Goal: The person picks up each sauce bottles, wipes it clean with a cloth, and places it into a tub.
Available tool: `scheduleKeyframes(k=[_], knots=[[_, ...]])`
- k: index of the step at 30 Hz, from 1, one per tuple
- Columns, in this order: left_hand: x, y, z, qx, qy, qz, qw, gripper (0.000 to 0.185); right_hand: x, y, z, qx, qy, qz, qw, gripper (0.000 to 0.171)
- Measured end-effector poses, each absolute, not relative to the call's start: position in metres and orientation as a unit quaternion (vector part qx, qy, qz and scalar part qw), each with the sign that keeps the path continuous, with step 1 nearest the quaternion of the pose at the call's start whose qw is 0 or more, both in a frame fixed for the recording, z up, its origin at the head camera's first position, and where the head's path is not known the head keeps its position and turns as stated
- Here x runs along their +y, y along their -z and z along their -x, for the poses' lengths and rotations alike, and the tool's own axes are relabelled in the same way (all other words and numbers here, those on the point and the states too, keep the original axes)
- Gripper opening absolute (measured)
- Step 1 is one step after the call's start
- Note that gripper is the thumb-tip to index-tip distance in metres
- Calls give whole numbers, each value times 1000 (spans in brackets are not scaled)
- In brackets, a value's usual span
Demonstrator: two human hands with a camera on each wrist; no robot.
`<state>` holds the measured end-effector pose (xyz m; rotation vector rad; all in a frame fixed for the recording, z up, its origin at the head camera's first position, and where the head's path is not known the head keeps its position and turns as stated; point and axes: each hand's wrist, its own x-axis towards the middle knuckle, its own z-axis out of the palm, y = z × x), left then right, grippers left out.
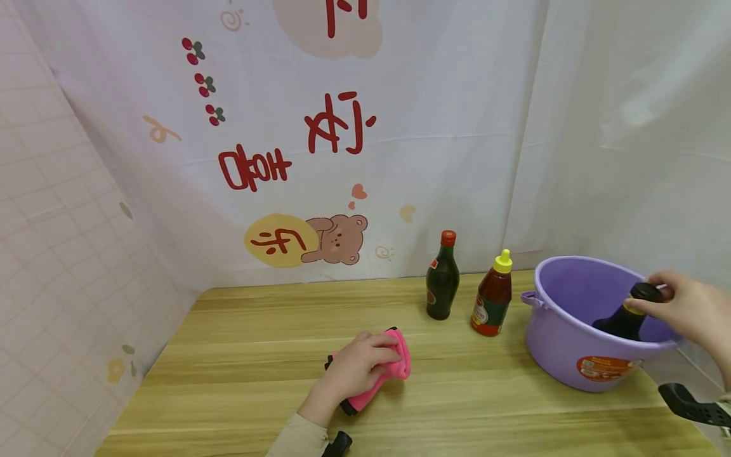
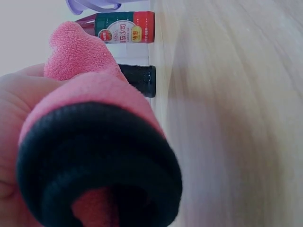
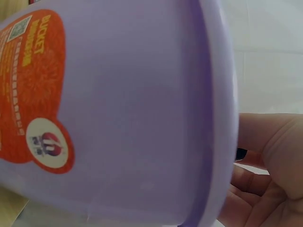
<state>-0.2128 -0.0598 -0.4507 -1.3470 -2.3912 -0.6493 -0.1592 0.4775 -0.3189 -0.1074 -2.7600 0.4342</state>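
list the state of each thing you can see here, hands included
left hand: gripping the cloth
cloth: bunched, lying on the table
right hand: holding the dark bottle by its cap
dark bottle: capped, leaning inside the bucket
bucket: upright on the table
red-capped bottle: upright, capped
yellow-capped bottle: upright, capped
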Motion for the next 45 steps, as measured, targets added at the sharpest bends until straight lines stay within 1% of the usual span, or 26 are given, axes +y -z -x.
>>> scheduleKeyframes(k=[9,17,29,33,36,40,45], knots=[[-60,449,213,-840,231,466,152,24,478,320,160,-975,-144,45,162,60],[-59,446,210,-842,227,467,143,24,479,319,164,-978,-137,24,155,56],[-58,447,212,-842,224,468,146,24,479,319,164,-978,-152,14,139,59],[-56,445,212,-844,224,466,143,23,475,317,163,-978,-155,18,140,60],[-56,443,212,-845,225,464,142,22,470,315,163,-974,-166,18,151,59],[-54,441,214,-839,225,472,152,22,461,309,162,-970,-173,12,168,60],[-51,441,216,-820,224,494,183,20,442,297,164,-971,-164,-7,176,63]])
